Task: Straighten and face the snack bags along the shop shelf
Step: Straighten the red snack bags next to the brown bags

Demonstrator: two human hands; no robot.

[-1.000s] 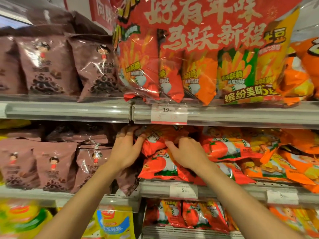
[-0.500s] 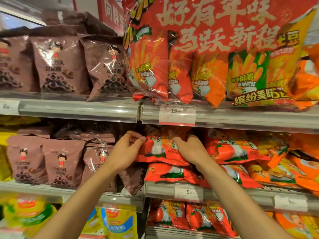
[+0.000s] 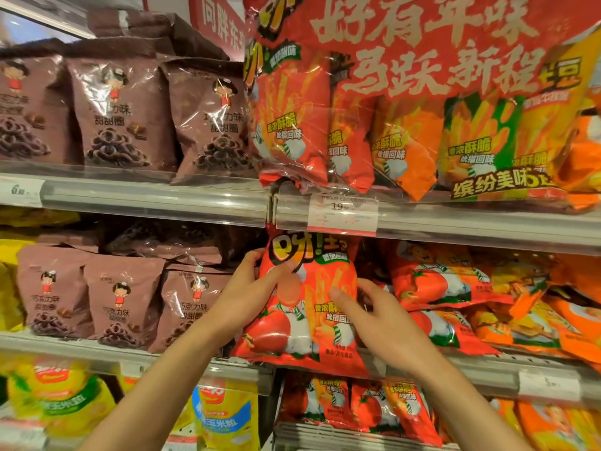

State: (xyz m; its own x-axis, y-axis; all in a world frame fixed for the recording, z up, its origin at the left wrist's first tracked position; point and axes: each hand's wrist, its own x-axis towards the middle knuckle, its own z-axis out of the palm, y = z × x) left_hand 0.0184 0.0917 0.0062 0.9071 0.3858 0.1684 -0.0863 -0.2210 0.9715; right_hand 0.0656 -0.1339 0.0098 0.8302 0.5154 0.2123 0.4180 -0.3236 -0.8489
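My left hand (image 3: 250,291) grips the left edge of a glossy red snack bag (image 3: 305,307) printed with a tomato and fries, thumb across its front and fingers curled behind. My right hand (image 3: 374,317) pinches the bag's right edge, thumb on the front. The bag stands upright and faces me at the front of the middle grey metal shelf (image 3: 487,369), its top just under the white price tag (image 3: 341,214) on the shelf rail above. To its right, matching red bags (image 3: 435,281) lie flat and tilted in a loose heap, with orange bags (image 3: 553,320) beyond. To its left, brown doughnut-snack bags (image 3: 123,301) stand in a row. Yellow bags (image 3: 224,415) sit on the shelf below.
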